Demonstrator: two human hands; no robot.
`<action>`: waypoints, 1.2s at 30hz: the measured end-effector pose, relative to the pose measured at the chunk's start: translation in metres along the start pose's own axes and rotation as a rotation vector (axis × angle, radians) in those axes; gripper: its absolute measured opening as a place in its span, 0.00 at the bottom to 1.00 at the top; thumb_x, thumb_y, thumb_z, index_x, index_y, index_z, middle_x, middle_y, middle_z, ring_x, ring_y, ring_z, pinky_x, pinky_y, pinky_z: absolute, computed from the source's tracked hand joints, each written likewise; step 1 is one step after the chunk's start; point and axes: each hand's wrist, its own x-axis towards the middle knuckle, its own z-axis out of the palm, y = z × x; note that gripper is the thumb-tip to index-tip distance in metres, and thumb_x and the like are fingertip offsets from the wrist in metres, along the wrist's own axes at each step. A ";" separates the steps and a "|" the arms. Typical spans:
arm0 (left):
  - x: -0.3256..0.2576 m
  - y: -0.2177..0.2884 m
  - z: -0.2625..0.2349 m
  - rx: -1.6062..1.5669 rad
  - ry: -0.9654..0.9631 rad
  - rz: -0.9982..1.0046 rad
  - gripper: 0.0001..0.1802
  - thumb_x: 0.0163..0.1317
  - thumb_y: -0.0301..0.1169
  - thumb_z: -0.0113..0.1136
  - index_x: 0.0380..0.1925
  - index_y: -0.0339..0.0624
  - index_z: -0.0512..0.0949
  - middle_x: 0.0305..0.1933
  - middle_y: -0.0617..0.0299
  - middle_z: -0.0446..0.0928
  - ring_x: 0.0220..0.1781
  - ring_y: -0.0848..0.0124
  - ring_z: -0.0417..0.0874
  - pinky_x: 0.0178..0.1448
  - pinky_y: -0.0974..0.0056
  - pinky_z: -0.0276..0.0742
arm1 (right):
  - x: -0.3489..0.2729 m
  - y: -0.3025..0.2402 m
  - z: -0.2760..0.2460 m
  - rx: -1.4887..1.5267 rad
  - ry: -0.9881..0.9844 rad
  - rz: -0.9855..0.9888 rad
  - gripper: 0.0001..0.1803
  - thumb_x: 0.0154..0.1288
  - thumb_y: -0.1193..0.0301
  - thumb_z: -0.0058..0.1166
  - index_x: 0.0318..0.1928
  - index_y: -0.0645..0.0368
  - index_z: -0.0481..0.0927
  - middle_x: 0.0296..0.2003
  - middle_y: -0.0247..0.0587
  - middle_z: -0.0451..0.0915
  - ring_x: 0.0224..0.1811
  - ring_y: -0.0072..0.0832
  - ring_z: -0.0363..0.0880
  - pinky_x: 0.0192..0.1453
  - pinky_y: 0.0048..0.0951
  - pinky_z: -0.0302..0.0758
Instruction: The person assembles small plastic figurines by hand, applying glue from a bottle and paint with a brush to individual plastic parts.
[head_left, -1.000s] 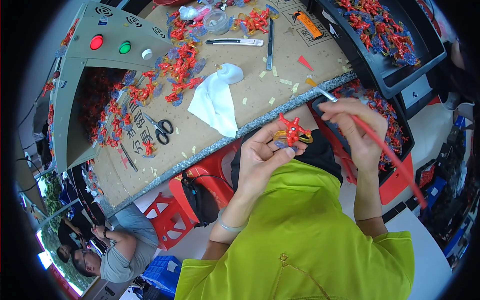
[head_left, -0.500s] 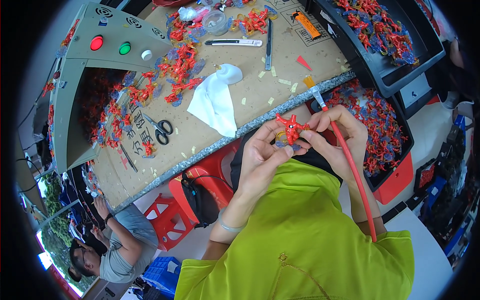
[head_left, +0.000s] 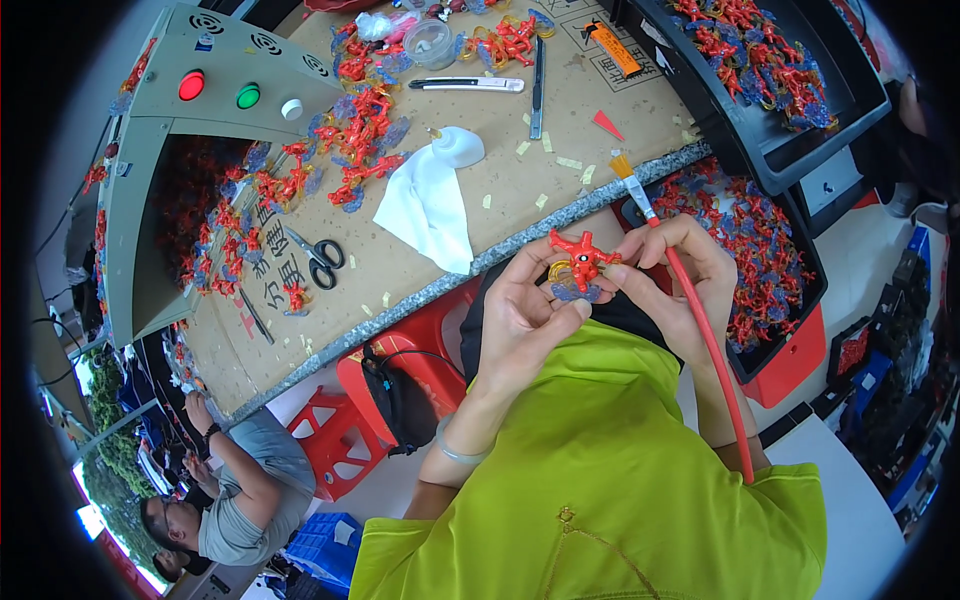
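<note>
A small red figurine [head_left: 583, 258] with a yellow swirl and a translucent purple base is held up in front of my green shirt. My left hand [head_left: 522, 318] cradles it from the left, fingers behind and thumb near the purple base. On the other side my right hand [head_left: 690, 280] pinches the figurine's edge between thumb and fingertips. The same hand carries a brush [head_left: 692, 305] with a long red handle, its yellow bristles pointing up past the table edge. Some fingertips are hidden behind the figurine.
On the table [head_left: 400, 255] lie a white cloth [head_left: 435, 205], black scissors [head_left: 322, 262], a white utility knife [head_left: 467, 85] and many figurines [head_left: 365, 120]. A grey machine [head_left: 170, 110] stands at left. Black trays [head_left: 775, 165] of figurines flank the right. A seated person [head_left: 240, 490] is at lower left.
My left thumb has shifted slightly off the figurine's base, showing more of the purple part. The figurine has tilted a little. My right hand and the brush have barely moved.
</note>
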 end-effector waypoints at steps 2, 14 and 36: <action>-0.001 0.001 0.003 0.092 0.038 0.022 0.28 0.54 0.10 0.54 0.57 0.30 0.63 0.53 0.52 0.71 0.50 0.65 0.80 0.54 0.66 0.77 | 0.002 0.002 -0.001 0.082 -0.026 -0.006 0.11 0.55 0.88 0.58 0.33 0.65 0.70 0.33 0.43 0.78 0.34 0.22 0.80 0.39 0.22 0.80; -0.003 -0.002 0.006 0.564 0.012 0.193 0.34 0.48 0.10 0.61 0.58 0.32 0.64 0.44 0.58 0.73 0.48 0.67 0.81 0.53 0.66 0.78 | 0.017 0.012 -0.012 0.235 -0.101 0.188 0.13 0.58 0.80 0.60 0.32 0.57 0.67 0.34 0.44 0.81 0.39 0.23 0.80 0.45 0.23 0.76; -0.002 -0.003 0.004 0.255 0.058 0.158 0.37 0.51 0.16 0.64 0.60 0.32 0.57 0.53 0.50 0.69 0.50 0.65 0.79 0.55 0.64 0.76 | 0.014 0.032 -0.016 0.305 -0.074 0.018 0.17 0.59 0.81 0.58 0.28 0.53 0.61 0.34 0.49 0.82 0.43 0.32 0.80 0.51 0.34 0.75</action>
